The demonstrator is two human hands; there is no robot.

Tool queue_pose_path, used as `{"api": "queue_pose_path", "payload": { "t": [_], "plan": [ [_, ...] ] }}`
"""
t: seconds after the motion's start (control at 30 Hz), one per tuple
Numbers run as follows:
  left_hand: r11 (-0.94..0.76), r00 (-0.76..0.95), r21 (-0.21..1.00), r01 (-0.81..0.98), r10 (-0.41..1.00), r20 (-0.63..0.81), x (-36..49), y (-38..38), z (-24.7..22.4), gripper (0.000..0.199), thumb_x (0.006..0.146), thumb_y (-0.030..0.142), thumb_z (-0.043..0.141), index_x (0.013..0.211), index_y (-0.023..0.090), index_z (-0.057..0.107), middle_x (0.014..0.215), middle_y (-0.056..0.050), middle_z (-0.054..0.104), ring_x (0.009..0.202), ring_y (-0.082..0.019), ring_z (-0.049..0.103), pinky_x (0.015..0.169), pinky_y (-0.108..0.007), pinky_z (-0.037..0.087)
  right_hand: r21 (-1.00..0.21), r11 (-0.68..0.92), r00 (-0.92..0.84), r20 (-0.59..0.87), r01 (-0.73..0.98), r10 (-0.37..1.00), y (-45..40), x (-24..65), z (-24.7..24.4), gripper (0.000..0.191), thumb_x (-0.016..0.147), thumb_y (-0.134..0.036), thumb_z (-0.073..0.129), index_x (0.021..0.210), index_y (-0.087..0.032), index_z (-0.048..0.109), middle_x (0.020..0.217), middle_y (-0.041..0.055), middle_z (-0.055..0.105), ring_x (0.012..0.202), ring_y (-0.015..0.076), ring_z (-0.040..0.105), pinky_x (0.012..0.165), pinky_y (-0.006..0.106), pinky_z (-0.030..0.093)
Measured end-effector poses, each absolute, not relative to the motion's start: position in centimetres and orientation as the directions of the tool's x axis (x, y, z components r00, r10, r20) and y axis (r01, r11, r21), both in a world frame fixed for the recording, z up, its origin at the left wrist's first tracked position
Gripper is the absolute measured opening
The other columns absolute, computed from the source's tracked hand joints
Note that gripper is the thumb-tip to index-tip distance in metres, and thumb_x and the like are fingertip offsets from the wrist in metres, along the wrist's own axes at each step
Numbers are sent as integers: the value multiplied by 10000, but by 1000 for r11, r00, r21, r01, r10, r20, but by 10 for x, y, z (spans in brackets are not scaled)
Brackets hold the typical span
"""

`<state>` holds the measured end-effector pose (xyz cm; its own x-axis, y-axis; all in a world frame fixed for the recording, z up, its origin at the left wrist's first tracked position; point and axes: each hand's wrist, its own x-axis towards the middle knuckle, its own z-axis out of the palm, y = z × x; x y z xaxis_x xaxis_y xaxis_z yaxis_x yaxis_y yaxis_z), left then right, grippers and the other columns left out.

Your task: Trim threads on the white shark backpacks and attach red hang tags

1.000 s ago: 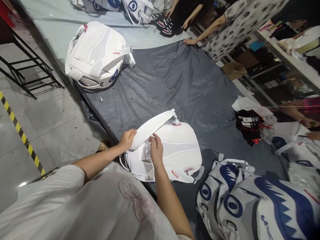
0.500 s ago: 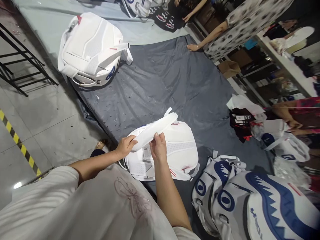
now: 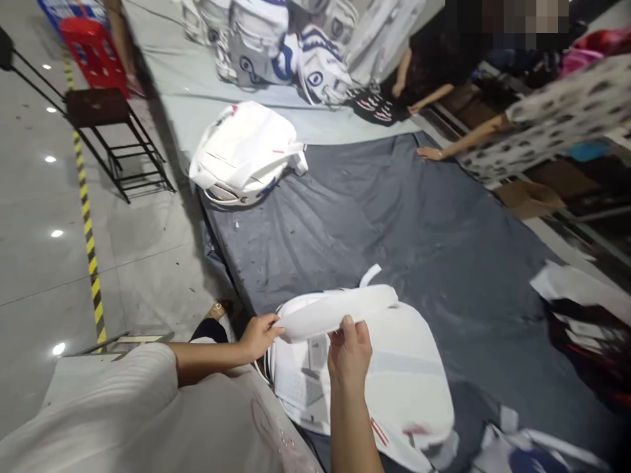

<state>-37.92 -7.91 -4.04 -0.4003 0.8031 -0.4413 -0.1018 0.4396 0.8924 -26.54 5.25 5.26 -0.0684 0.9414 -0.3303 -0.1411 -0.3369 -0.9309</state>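
A white backpack (image 3: 409,368) lies on the dark grey cloth in front of me, its padded back panel facing up. One of its shoulder straps (image 3: 340,309) is lifted off the panel and stretched between my hands. My left hand (image 3: 261,336) pinches the strap's left end between thumb and fingers. Around the strap's lower edge, near its middle, the fingers of my right hand (image 3: 350,345) are closed. A short webbing end (image 3: 371,274) sticks up beyond the strap. The other shoulder strap lies along the near side of the bag, partly behind my right forearm.
Farther along the table lies another white backpack (image 3: 251,154). Several blue-and-white backpacks (image 3: 259,39) are heaped at the far end. Another person's hand (image 3: 431,153) rests on the right table edge. A stool (image 3: 98,108) stands left, and part of a backpack (image 3: 532,453) shows lower right.
My view has swung up and left, so the bag appears lower and farther right. Both hands keep hold of the strap, which now lies flatter across the view.
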Motion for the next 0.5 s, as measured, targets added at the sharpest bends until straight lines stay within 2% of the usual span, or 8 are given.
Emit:
{"api": "queue_pose_path", "payload": {
  "t": [0.1, 0.17, 0.2, 0.27, 0.37, 0.43, 0.5],
  "plan": [
    [394, -302, 858, -330, 817, -492, -381, -72, -55, 446, 705, 570, 677, 802, 136, 642, 699, 6, 608, 666, -128, 531, 626, -234, 408, -930, -347, -104, -335, -119, 936, 63, -272, 47, 309, 692, -402, 738, 796, -202, 526, 724, -58, 561, 705, 107, 569, 628, 209, 483],
    [434, -193, 783, -446, 808, -557, -381, -69, -63, 593, 600, 688, 701, 792, 132, 629, 707, -2, 610, 657, -129, 539, 627, -239, 423, -926, -369, -81, -363, -83, 928, 73, -277, 35, 351, 664, -413, 743, 874, -212, 547, 773, -48, 595, 712, 112, 584, 631, 217, 494],
    [476, -153, 741, -474, 784, -602, -380, -66, -66, 647, 584, 739, 679, 805, 133, 627, 724, -11, 621, 662, -135, 554, 639, -249, 441, -922, -385, -61, -383, -39, 922, 79, -279, 25, 401, 641, -420, 744, 928, -218, 551, 789, -43, 612, 700, 118, 589, 622, 225, 497],
    [564, -151, 674, -477, 703, -695, -377, -61, -74, 698, 663, 813, 543, 818, 137, 618, 745, -37, 636, 668, -154, 582, 659, -279, 472, -896, -426, -33, -433, 128, 901, 91, -286, 0, 528, 593, -443, 730, 1030, -213, 543, 751, -36, 622, 640, 140, 585, 578, 253, 496],
    [647, -284, 647, -402, 584, -760, -379, -49, -83, 628, 845, 729, 363, 751, 151, 590, 731, -67, 636, 726, -200, 613, 703, -323, 484, -776, -408, -41, -485, 481, 874, 104, -297, -37, 634, 557, -507, 678, 1070, -161, 541, 612, -39, 580, 547, 186, 560, 533, 311, 483],
    [691, -382, 646, -324, 529, -758, -385, -40, -85, 469, 887, 579, 445, 743, 158, 595, 773, -83, 654, 858, -237, 624, 804, -344, 467, -720, -320, -82, -462, 616, 883, 108, -301, -50, 675, 558, -547, 661, 1085, -140, 550, 611, -17, 598, 591, 230, 597, 588, 349, 500],
    [716, -456, 654, -244, 511, -729, -392, -31, -82, 267, 870, 408, 539, 864, 157, 630, 883, -97, 679, 1001, -264, 606, 920, -371, 422, -728, -222, -138, -400, 649, 906, 104, -294, -51, 715, 597, -583, 642, 1153, -144, 539, 726, 23, 664, 700, 260, 647, 670, 367, 516]
  ]
}}
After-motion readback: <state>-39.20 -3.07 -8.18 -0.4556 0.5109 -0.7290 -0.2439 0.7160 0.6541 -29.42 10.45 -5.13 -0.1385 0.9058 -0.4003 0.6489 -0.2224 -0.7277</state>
